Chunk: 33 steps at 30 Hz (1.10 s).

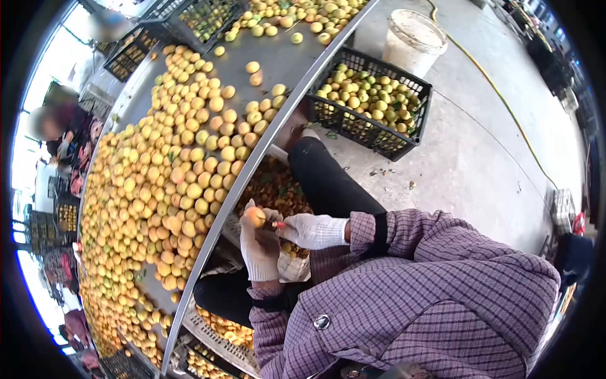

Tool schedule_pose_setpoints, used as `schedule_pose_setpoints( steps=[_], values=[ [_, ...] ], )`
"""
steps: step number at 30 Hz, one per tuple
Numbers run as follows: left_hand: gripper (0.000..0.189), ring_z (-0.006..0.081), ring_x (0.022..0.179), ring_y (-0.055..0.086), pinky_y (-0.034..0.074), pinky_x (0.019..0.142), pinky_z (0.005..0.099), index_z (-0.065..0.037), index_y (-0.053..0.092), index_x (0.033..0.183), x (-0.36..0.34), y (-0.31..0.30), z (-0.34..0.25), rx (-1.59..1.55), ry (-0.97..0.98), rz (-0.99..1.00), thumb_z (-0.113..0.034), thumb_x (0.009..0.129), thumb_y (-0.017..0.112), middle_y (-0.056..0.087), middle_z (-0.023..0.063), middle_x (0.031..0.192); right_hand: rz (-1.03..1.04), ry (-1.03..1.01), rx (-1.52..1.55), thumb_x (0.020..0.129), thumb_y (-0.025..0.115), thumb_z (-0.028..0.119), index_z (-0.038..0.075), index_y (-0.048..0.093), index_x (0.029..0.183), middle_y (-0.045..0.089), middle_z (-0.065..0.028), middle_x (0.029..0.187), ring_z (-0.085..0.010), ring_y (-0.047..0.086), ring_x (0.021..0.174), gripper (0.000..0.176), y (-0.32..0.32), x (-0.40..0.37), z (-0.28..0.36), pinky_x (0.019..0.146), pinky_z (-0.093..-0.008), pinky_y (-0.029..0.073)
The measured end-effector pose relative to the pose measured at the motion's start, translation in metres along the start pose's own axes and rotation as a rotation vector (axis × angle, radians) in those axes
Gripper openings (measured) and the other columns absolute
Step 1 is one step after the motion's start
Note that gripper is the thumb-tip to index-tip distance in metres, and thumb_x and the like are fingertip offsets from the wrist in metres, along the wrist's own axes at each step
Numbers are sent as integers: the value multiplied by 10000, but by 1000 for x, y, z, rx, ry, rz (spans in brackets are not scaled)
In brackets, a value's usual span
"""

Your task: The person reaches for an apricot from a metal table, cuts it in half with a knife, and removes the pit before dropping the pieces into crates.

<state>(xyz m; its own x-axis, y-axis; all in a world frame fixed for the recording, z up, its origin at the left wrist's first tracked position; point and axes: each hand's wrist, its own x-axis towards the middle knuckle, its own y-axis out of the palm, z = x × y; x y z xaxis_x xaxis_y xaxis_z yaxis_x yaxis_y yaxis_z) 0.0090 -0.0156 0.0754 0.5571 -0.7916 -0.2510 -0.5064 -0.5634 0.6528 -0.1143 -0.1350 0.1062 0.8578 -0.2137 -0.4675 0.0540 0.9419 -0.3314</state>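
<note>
My left hand [259, 249], in a white glove with bare fingertips showing, holds an orange-yellow fruit [255, 217]. Close beside it, my right hand [312, 231], also gloved in white, grips a small red-handled tool [279, 225] whose tip points at the fruit; the tip is too small to make out. Both hands are over a container of brownish fruit scraps [271, 183] between my knees. A metal-edged table [252, 54] covered with yellow-orange fruits [183, 177] runs alongside.
A black crate of greenish-yellow fruits [372, 98] stands on the floor by a white bucket [415, 41]. A yellow hose [499, 95] crosses the floor. Crates with halved-looking fruit [227, 328] are under the table edge. People [72, 132] sit across the table.
</note>
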Motion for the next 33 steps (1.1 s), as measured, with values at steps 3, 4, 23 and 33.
schedule_pose_setpoints(
  steps=[3, 4, 23, 33],
  values=[
    [602, 231, 1012, 593, 468, 939, 379, -26, 511, 1325, -1, 7, 15, -207, -134, -7, -526, 993, 546, 634, 84, 1031, -8, 55, -69, 1043, 382, 473, -26, 596, 1217, 689, -248, 1049, -379, 683, 1010, 571, 0, -2, -3, 851, -437, 534],
    [602, 231, 1012, 593, 468, 939, 379, -26, 511, 1325, 2, 8, 16, -207, -136, 1, -526, 993, 546, 634, 84, 1031, -17, 56, -70, 1043, 382, 473, -26, 596, 1217, 689, -248, 1049, -379, 683, 1010, 571, -2, 3, -6, 851, -437, 534],
    [562, 190, 914, 571, 486, 865, 344, -10, 514, 1323, 4, -3, 10, -46, -48, -18, -484, 1020, 522, 628, 92, 1018, -46, -7, -18, 1029, 451, 439, -16, 610, 1132, 674, -254, 1037, -411, 657, 1010, 493, 6, -3, -11, 801, -456, 534],
    [600, 266, 990, 583, 445, 1002, 429, -21, 576, 1194, 4, -2, 18, -234, -125, -211, -580, 983, 530, 635, 103, 1012, 24, 24, -72, 1039, 428, 450, -18, 597, 1162, 679, -229, 1039, -405, 666, 984, 513, 2, 15, -10, 837, -460, 525]
  ],
)
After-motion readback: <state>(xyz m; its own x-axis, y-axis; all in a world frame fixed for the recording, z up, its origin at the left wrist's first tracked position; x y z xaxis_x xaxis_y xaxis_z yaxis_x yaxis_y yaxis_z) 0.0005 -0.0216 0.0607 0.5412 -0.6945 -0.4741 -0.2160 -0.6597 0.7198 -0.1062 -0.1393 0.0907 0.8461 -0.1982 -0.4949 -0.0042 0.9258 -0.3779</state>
